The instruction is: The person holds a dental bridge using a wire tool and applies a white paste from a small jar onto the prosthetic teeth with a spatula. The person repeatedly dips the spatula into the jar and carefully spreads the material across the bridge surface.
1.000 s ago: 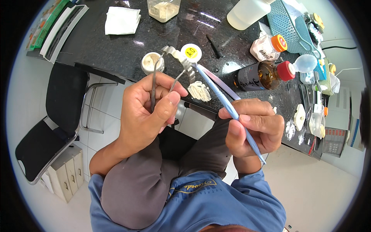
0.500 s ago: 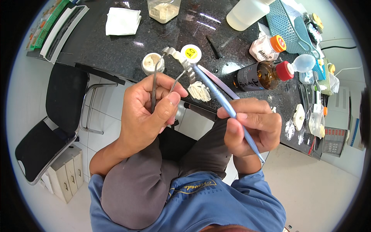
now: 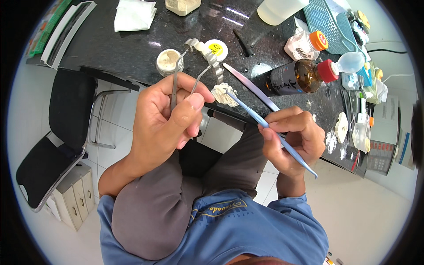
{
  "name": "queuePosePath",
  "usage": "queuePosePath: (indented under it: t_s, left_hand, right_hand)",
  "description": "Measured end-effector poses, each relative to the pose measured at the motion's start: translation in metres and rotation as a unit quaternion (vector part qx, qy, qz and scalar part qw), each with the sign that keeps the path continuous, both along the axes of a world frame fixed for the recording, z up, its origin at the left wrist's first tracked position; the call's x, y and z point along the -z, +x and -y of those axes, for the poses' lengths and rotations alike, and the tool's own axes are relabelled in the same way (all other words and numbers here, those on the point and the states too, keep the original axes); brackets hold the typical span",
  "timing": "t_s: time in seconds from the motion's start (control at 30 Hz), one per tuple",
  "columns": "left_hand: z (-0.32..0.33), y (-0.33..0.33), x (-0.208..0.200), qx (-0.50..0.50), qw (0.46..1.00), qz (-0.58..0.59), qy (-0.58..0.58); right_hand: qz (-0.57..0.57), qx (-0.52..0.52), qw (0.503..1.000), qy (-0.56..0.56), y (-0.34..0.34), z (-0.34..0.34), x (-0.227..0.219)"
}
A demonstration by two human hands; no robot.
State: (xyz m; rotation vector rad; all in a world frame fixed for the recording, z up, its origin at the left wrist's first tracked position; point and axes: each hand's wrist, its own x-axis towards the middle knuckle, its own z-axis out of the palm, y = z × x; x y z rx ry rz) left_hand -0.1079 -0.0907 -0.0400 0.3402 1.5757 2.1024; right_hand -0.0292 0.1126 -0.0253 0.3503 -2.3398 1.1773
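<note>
My left hand [image 3: 161, 117] is closed around slim metal tweezers [image 3: 175, 90]. Their two spread arms carry an arched, silvery row of tooth shapes [image 3: 206, 54], like a dental framework, above the table edge. Between thumb and fingers, my right hand [image 3: 293, 139] pinches a blue double-ended carving tool [image 3: 251, 112]. The tool's far tip meets a ridged mound of cream paste [image 3: 225, 94] at the table's near edge; its other hooked end points back toward me. Behind the arch lies a round white lid [image 3: 217, 48] with a yellow label. Beside the tweezers stands an open jar [image 3: 168, 61] of pale powder.
A pink-lilac tapered strip [image 3: 247, 83] lies right of the paste. Farther right are a brown bottle [image 3: 304, 76] with a red cap, an orange-capped jar [image 3: 304, 45] and a blue basket [image 3: 324, 22]. Folded white tissue [image 3: 134, 15] lies far left; a black chair [image 3: 73, 106] stands left.
The blue tool's tip has moved from the metal arch down to the cream paste. My right hand has shifted slightly right; the left hand still holds the tweezers and arch.
</note>
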Motion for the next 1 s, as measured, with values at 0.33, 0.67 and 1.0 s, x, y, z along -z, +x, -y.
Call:
queuePosePath:
  t_s: [0.33,0.67,1.0]
  left_hand:
    - [0.002,-0.004,-0.007,0.017,0.998,0.057,0.019]
    - [-0.002,-0.001,0.000,-0.007,0.999,0.031,0.007]
    - [-0.002,-0.001,0.001,-0.008,1.000,0.026,0.015]
  right_hand:
    - [-0.157,-0.027,0.977,-0.141,-0.018,0.014,0.002]
    - [-0.156,-0.021,0.975,-0.155,-0.027,0.024,0.007]
    - [-0.147,-0.029,0.981,-0.126,-0.026,0.024,0.005]
